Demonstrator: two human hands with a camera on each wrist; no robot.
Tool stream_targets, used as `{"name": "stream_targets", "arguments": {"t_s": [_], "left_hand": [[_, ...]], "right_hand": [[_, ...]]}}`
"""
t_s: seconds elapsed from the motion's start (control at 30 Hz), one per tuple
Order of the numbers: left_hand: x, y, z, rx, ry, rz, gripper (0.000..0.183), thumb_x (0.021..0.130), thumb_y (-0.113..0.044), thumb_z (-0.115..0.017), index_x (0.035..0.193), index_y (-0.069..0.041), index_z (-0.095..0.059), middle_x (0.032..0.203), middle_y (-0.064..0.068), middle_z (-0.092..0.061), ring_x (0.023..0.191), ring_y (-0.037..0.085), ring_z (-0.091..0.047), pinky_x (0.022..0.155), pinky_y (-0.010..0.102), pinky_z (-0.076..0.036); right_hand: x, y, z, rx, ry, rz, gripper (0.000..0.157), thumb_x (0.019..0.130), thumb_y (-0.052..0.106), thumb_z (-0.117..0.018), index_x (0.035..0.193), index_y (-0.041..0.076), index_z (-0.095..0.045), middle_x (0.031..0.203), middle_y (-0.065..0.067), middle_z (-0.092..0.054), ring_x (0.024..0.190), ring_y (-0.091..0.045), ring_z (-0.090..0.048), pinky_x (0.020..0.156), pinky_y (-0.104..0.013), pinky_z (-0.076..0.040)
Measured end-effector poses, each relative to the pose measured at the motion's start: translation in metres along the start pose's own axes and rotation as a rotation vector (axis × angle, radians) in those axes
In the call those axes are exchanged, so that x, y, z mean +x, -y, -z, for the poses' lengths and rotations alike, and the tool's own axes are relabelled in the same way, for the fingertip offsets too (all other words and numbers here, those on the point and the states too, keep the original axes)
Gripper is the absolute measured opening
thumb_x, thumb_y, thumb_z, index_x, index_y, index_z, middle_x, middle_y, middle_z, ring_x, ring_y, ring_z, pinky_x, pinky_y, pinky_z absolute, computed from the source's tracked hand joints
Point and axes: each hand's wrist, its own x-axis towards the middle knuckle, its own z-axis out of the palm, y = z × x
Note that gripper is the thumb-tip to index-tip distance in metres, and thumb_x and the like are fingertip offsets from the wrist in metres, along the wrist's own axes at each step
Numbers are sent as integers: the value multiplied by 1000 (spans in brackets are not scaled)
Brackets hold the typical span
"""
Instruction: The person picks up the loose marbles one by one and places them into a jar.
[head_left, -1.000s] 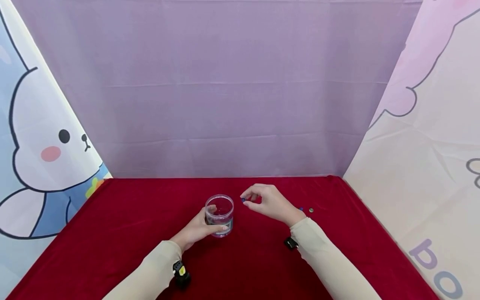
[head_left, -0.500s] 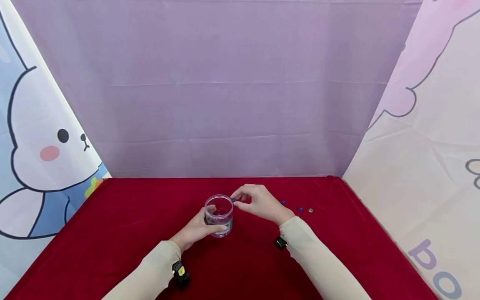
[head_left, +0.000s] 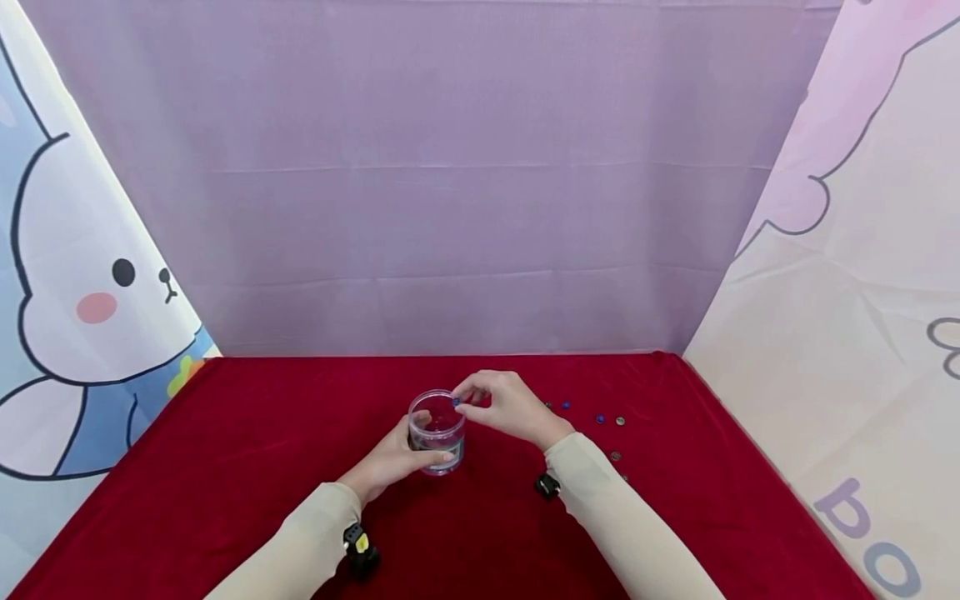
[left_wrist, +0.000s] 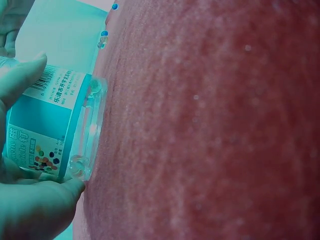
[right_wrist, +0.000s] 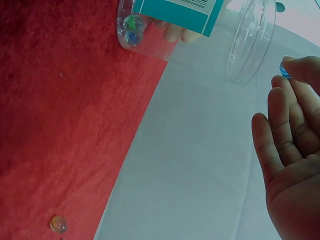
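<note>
My left hand (head_left: 393, 461) grips a clear, wide-mouthed plastic jar (head_left: 448, 429) with a teal and white label (left_wrist: 41, 125). The jar stands upright close over the red cloth, its thumb side toward me. Through its wall, in the right wrist view, a green marble (right_wrist: 132, 23) and a blue one (right_wrist: 133, 37) show at the bottom. My right hand (head_left: 504, 408) pinches a small blue glass marble (right_wrist: 284, 70) between thumb and index finger, right at the jar's rim on the right. Its other fingers (right_wrist: 278, 117) are loosely bent.
Several loose marbles lie right of the jar, among them a blue one (head_left: 566, 405), another blue one (head_left: 600, 419) and a greenish one (head_left: 620, 421). Red velvet cloth (head_left: 247, 467) covers the table. A purple curtain (head_left: 450, 183) hangs behind, with printed cloths at both sides.
My right hand has moved left with the blue marble, from beside the jar up to its rim. More loose marbles show behind the right arm. The left hand and jar stay nearly still.
</note>
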Motion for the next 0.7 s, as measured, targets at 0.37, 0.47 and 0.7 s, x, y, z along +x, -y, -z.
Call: {"name": "stream_targets", "arguments": {"t_s": [0.37,0.47,0.7], "left_hand": [[0,0,0,3,-1,2,98,82,-34,-85,155,-6,-26,157,16,-33,136,38,-37,104,60,-39],[0,0,0,5,-1,2,98,82,-34,-85,155,-6,-26,157,16,-33,136,37,-37,105,60,-38],[0,-1,0,21,-7,-1,97,82,-32,-85,155,-5,-27,156,17,-34,137,37,-37,106,60,-37]], "right_hand": [[1,-6,-11,39,-10,-13,23,89,14,-78,112,12,-74,102,10,-68,87,-6,-62,75,-24,-56],[1,-7,-13,42,-13,-6,23,89,14,-78,111,14,-74,102,9,-69,87,-6,-62,76,-26,-56],[0,-9,-14,35,-9,-2,23,89,13,-78,111,15,-73,104,4,-70,87,-6,-62,76,-25,-56]]}}
